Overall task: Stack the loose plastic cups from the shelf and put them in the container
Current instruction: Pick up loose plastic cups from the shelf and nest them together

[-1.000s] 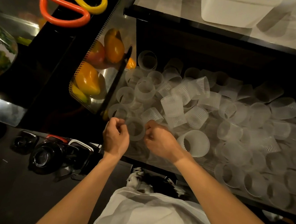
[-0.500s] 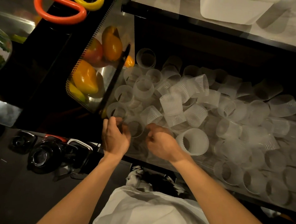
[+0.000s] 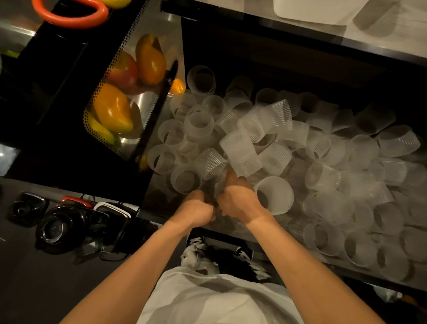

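Note:
Several loose, ribbed, translucent plastic cups (image 3: 241, 148) lie heaped across the low dark shelf (image 3: 301, 260), some upright, some on their sides. My left hand (image 3: 199, 209) and my right hand (image 3: 240, 199) are pressed together at the shelf's front left. Both are curled around a clear cup (image 3: 218, 187), which is mostly hidden by the fingers. A larger white-looking cup (image 3: 274, 195) lies on its side just right of my right hand. The white container (image 3: 316, 7) stands on the upper counter at the top, apart from both hands.
A perforated metal bin (image 3: 103, 98) with orange and yellow fruit (image 3: 112, 111) hangs left of the shelf. Orange and yellow loops (image 3: 66, 12) lie on the counter at top left. Black appliances (image 3: 58, 227) sit on the floor at lower left, near my shoes (image 3: 196, 244).
My hands have come closer together and now touch, near the shelf's front edge. The cup that showed between them is now mostly covered by my fingers.

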